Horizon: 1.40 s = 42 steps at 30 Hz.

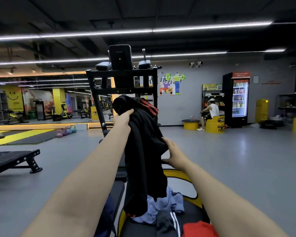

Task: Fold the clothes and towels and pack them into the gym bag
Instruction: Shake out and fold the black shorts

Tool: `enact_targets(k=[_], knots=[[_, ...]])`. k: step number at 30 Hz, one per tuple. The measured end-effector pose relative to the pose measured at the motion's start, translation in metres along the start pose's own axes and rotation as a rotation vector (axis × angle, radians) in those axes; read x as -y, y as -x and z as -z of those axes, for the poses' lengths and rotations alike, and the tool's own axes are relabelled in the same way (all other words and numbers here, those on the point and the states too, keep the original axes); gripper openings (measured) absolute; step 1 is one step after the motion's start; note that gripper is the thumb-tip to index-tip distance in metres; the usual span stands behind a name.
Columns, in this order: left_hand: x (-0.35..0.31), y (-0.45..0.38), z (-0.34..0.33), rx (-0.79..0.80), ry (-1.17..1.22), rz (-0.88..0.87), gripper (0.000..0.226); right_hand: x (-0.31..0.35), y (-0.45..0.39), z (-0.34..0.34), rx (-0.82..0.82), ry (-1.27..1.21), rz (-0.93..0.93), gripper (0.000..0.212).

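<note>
While both arms reach forward, one garment hangs raised between them.

Hands: two in view. Left hand is up high, fingers curled over the top edge of the black garment. Right hand sits lower, at the garment's right edge, thumb against the cloth; fingers look loosely spread, and whether they pinch the fabric is hard to tell.

Black garment: one, held upright and hanging long, with a red-and-black striped band at the top. Its lower end trails onto the pile.

Pile below: three more pieces counted, namely one light blue cloth, one dark piece with white stripes, one red piece at the bottom edge. They lie on a round yellow-rimmed surface, black in the middle.

Gym bag: possibly the dark blue fabric at lower left, beside the pile; too cropped to be sure.

Bench: one black bench at left, on the grey floor.

Kettlebells: four counted, in a row near the yellow mat.

Rack: one black frame straight ahead.

Other person: one, seated on a yellow drum, beside one lit drinks fridge.
</note>
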<state>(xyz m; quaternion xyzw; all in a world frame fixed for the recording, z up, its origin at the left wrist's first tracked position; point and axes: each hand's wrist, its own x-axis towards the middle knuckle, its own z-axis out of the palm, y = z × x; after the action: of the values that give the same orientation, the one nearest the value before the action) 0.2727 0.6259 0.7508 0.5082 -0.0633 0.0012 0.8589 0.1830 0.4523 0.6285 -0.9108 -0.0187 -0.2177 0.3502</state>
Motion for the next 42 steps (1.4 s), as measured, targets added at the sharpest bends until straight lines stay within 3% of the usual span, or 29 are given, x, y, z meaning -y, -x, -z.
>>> enact_targets(k=[5,10,12,15,20,24,28,30,35,38,42], knots=[[0.003,0.003,0.002,0.025,-0.022,0.022,0.051,0.002,-0.014,0.001,-0.223,0.111,-0.05,0.044],[0.016,-0.021,0.03,-0.032,-0.284,-0.056,0.051,0.015,-0.021,0.018,-0.452,-0.063,-0.063,0.036],[0.029,-0.027,0.041,-0.053,-0.489,-0.087,0.053,0.025,-0.026,0.026,-0.448,-0.112,-0.016,0.033],[0.046,-0.024,0.05,-0.028,-0.614,-0.084,0.053,0.045,-0.032,0.036,-0.432,-0.11,0.06,0.03],[0.064,-0.012,0.046,0.233,-0.94,-0.113,0.062,0.079,-0.044,0.043,-0.438,0.014,0.115,0.026],[0.073,-0.004,0.039,0.364,-0.893,-0.055,0.049,0.09,-0.056,0.042,-0.476,0.106,0.084,0.019],[0.072,0.008,0.024,0.308,-0.687,-0.262,0.028,0.087,-0.059,0.036,-0.453,0.072,-0.021,0.015],[0.071,0.017,0.016,0.356,-0.656,-0.357,0.021,0.084,-0.056,0.031,-0.446,0.05,-0.049,0.016],[0.071,0.037,0.008,0.543,-0.737,-0.341,0.037,0.081,-0.053,0.031,-0.433,0.1,-0.091,0.019],[0.079,0.036,0.005,0.451,-0.935,-0.462,0.047,0.083,-0.052,0.034,-0.4,-0.077,-0.158,0.01],[0.073,0.028,0.002,0.325,-0.95,-0.491,0.029,0.085,-0.05,0.045,-0.132,-0.317,-0.239,0.013]])
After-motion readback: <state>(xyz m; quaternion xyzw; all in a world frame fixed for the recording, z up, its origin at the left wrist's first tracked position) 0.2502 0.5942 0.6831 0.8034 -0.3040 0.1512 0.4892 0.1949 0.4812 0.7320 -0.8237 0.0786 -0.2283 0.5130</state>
